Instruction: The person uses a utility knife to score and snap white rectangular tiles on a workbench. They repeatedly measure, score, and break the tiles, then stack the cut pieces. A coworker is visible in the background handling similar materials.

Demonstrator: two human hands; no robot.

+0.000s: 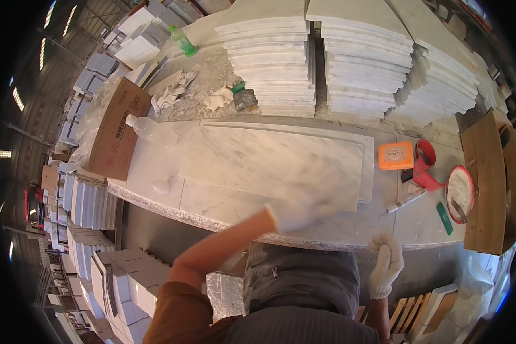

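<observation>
A grey-veined white marble slab (246, 157) lies flat on the workbench, on top of another slab whose edge shows at the back and right. My left hand (304, 212), in a white knit glove, reaches over the slab's front right part. Motion smears its fingers, so I cannot see whether it holds anything. My right hand (386, 264), gloved the same way, hangs just off the bench's front edge, away from the slab. Its fingers are curled in, and anything inside them is hidden.
Right of the slab lie an orange box (395, 156), a red plastic piece (424, 172), a white pen-like stick (407, 202), a green strip (445, 219) and a red-rimmed bowl (460, 189). Cardboard boxes (116, 129) flank the bench. Stacked slabs (275, 69) stand behind; a clear bottle (146, 127) lies left.
</observation>
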